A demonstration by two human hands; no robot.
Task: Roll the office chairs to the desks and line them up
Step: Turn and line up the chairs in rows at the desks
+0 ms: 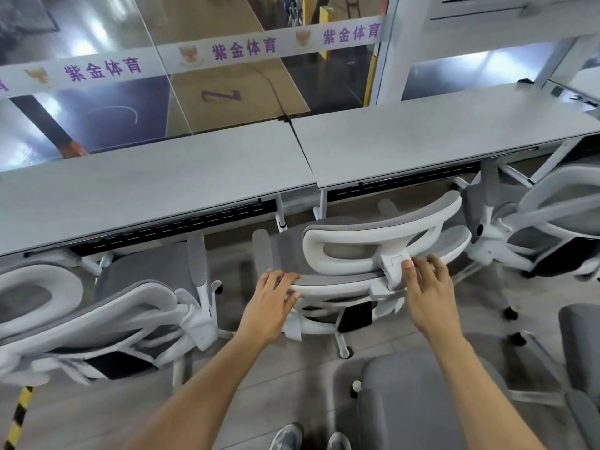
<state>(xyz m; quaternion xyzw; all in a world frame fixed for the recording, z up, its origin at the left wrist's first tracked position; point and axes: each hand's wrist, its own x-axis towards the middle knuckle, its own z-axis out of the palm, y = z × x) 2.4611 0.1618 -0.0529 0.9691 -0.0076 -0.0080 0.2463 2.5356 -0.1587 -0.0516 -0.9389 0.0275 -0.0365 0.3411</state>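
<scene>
A white-framed office chair with grey mesh (360, 254) stands right in front of me, facing the seam between two long grey desks (181, 186). My left hand (271, 302) grips the top edge of its backrest, thumb under the rim. My right hand (427, 287) rests on the backrest beside the white headrest bracket, fingers spread and nearly straight. A second matching chair (107, 319) sits tucked at the left desk. A third chair (552, 219) sits at the right desk (422, 138).
A glass partition with a white banner (227, 50) rises behind the desks. Another grey chair seat (418, 394) is close at my lower right, and part of one more at the far right edge. Yellow-black floor tape (16, 417) runs at lower left. My shoes (308, 438) show below.
</scene>
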